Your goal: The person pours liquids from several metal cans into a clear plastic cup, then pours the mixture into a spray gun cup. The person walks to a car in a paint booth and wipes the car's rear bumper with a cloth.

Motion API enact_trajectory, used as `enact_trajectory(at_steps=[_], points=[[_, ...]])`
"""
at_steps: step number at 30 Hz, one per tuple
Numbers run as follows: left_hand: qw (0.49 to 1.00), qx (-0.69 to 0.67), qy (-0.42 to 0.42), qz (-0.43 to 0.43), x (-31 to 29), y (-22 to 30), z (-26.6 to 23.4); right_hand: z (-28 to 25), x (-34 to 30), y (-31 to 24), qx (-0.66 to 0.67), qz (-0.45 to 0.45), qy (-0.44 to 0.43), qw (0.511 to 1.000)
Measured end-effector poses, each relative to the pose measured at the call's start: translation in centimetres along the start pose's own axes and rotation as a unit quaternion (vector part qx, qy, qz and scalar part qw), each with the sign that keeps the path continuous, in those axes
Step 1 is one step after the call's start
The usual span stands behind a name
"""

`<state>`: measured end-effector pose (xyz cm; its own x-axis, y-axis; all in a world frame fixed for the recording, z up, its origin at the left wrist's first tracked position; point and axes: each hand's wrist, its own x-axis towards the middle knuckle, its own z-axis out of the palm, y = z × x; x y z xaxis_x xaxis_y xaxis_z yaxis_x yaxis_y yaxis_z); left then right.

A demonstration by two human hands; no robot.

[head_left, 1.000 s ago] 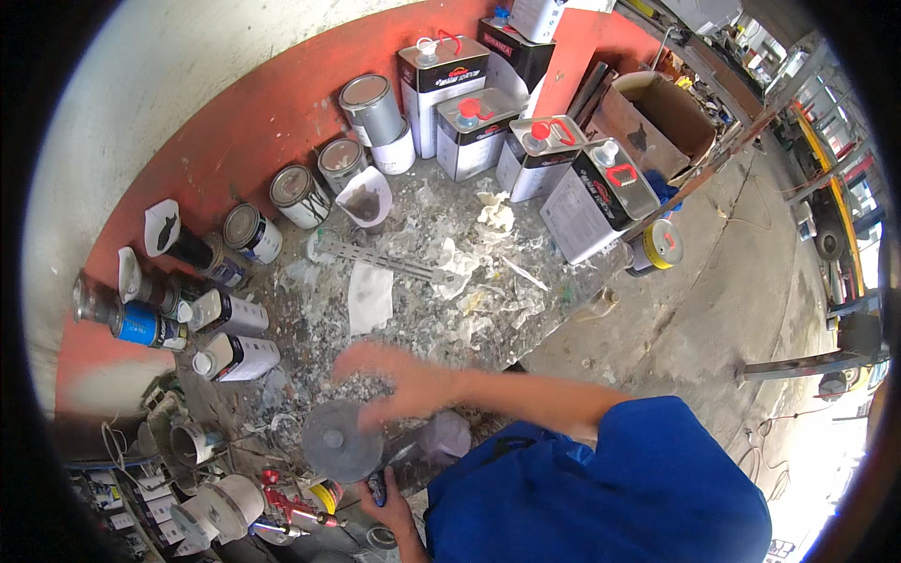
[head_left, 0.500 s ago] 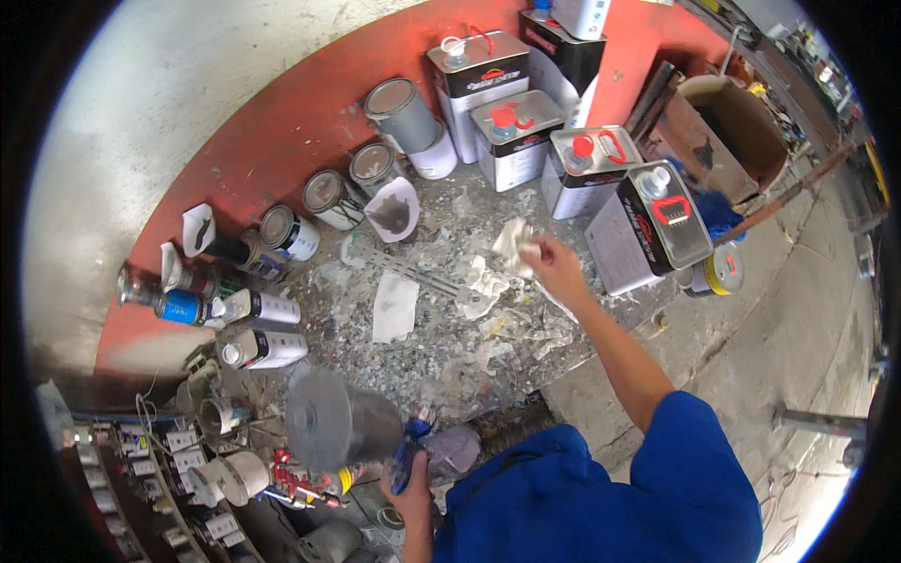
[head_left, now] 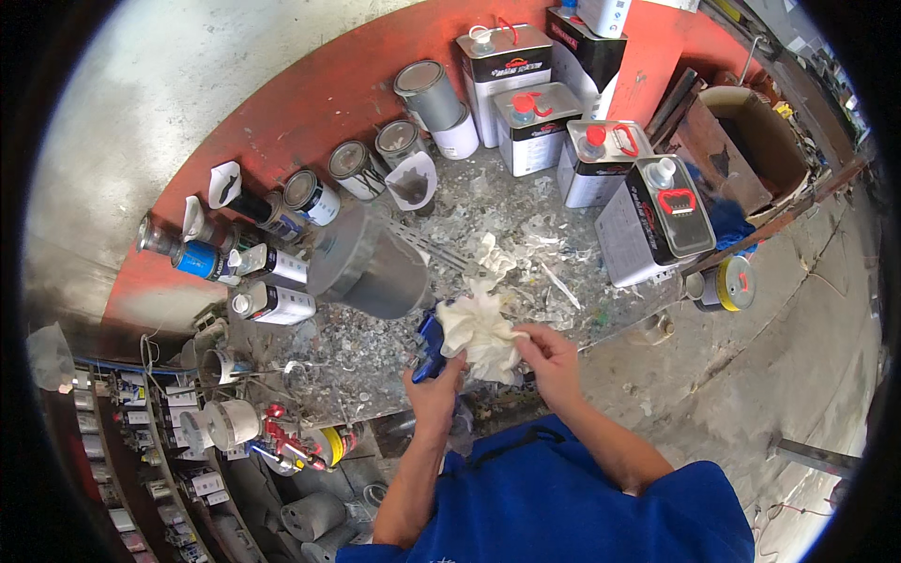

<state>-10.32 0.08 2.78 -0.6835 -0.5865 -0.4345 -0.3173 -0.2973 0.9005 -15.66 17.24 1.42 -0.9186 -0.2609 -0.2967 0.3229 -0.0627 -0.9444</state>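
Note:
My left hand (head_left: pixel 435 396) is closed around a blue spray gun (head_left: pixel 429 345). A large, grey, see-through paint cup (head_left: pixel 374 266) sits on the gun and tilts away to the upper left. Between my hands is a crumpled off-white wipe (head_left: pixel 481 335), lying against the gun's right side. My right hand (head_left: pixel 552 364) pinches the right edge of this wipe, while my left thumb is at its lower left. Most of the gun is hidden behind the wipe and my fingers. Whether the wipe is paper or cloth, I cannot tell.
Metal cans (head_left: pixel 352 169) line the red wall behind the paint-spattered bench (head_left: pixel 352 352). Rectangular solvent tins (head_left: pixel 652 220) stand at the right. More crumpled paper (head_left: pixel 495 255) lies mid-bench. A red spray gun (head_left: pixel 286 439) hangs at lower left, beside shelves (head_left: pixel 155 450).
My right hand has brought the wipe from the bench to the spray gun. My left hand has raised the gun and its cup up and over the bench. The view has shifted slightly.

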Motion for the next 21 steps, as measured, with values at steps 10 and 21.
enact_trajectory(at_steps=[10,21], points=[[0.999,0.028,0.012,-0.011,-1.5,-0.4,-2.7,-0.7,1.4,-2.4,0.393,0.024,0.021,0.919],[0.977,0.170,-0.128,0.011,-4.4,-1.4,-2.5,6.4,4.6,-6.5,-0.025,-0.492,0.040,0.870]])
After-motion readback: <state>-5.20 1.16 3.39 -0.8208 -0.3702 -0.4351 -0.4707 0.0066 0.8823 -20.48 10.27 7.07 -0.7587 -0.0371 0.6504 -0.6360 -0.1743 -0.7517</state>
